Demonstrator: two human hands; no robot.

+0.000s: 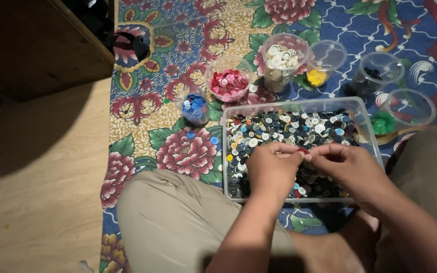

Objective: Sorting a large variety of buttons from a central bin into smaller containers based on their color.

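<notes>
Both hands meet over the near half of a clear plastic tub (365, 114) heaped with mixed buttons (284, 129). Left hand (271, 169) is curled, its fingertips pinched together on something small; what it grips is too tiny to tell. Right hand (347, 167) is also curled, thumb and forefinger closed on a small red button (303, 150) right where the two hands touch. Beyond the tub stand five clear cups on a flowered mat (178, 60): one with blue buttons (195, 107), one with pink buttons (228, 83), one with white buttons (280, 60), one with yellow buttons (317, 77), one with dark buttons (374, 74). A sixth cup lies tipped at the right with green buttons (383, 123). Two loose blue buttons rest on the mat just left of the tub.
</notes>
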